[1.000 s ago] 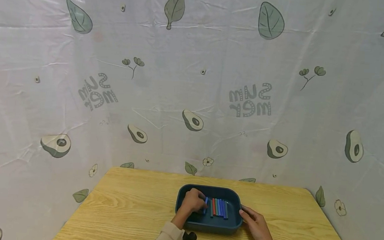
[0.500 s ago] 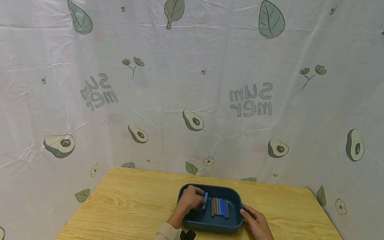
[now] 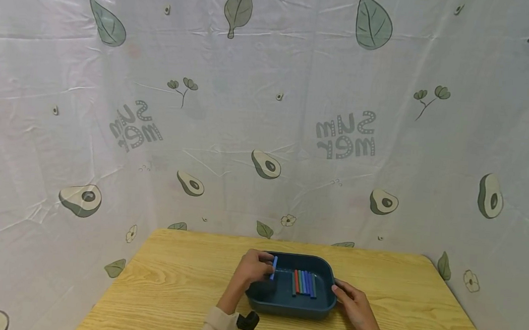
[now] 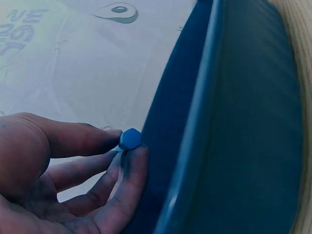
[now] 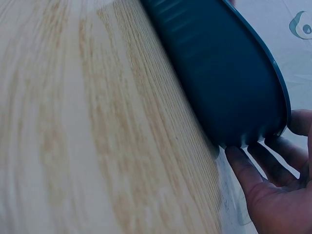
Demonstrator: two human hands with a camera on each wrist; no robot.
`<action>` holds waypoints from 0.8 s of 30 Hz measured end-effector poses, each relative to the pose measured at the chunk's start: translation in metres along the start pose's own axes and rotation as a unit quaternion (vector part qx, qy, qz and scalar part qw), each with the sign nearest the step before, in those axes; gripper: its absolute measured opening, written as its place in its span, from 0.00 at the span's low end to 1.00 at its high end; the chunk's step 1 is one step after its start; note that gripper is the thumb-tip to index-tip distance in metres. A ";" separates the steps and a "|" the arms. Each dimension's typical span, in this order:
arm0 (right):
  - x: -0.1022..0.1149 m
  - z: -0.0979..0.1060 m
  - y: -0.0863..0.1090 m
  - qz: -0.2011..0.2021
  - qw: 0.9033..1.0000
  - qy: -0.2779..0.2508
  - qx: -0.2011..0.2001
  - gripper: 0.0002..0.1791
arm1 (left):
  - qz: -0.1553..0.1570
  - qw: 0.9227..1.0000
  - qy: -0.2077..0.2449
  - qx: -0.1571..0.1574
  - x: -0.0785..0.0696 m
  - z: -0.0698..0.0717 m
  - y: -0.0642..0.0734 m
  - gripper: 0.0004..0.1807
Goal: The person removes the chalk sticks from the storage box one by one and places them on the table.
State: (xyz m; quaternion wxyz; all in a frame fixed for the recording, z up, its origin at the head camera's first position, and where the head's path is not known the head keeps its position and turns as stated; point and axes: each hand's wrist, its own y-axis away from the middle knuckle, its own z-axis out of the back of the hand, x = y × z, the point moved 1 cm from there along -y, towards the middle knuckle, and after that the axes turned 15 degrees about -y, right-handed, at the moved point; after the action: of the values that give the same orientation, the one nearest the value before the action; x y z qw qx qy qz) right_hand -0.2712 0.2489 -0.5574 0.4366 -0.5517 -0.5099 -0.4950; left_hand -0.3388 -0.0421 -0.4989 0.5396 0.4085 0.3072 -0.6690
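Observation:
A dark blue oblong tray [image 3: 289, 310] with rounded corners sits on the table. My left hand [image 3: 253, 267] is over its left end and pinches a blue six-sided stick [image 3: 274, 268] between thumb and fingers. The left wrist view shows the stick's flat end [image 4: 131, 139] close to the tray wall [image 4: 234, 126]. My right hand [image 3: 357, 308] holds the tray's right end, with its thumb at the rim. Fingertips [image 5: 239, 153] press the outer wall in the right wrist view. Inside the tray lies a side-by-side row of red, green and blue sticks [image 3: 304, 283].
The wood-grain table [image 3: 184, 281] extends on both sides of the tray. Behind it hangs a pale printed sheet [image 3: 231, 117] with avocados and leaves. A small black device [image 3: 248, 321] is at my left wrist, by the beige sleeve [image 3: 219, 325].
My left hand has lifted the blue stick away from beside the row and moved it left and back toward the tray's far left corner. The right hand keeps its hold on the tray.

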 end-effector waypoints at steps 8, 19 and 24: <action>0.000 0.001 0.000 0.003 1.000 -0.001 0.003 0.29 | -0.006 1.000 -0.004 -0.011 -0.003 0.021 0.008 0.21; 0.000 0.000 0.003 -0.001 1.000 0.017 0.000 0.31 | -0.002 1.000 0.018 -0.007 0.006 0.047 0.014 0.21; 0.000 0.000 0.003 -0.005 1.000 0.020 0.001 0.32 | -0.005 1.000 0.022 -0.011 0.013 0.058 0.018 0.23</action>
State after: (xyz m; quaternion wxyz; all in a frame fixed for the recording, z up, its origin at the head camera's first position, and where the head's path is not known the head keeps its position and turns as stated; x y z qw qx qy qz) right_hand -0.2683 0.2489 -0.5572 0.4450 -0.5390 -0.5038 -0.5076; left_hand -0.3352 -0.1021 -0.4824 0.5343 0.4152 0.3282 -0.6591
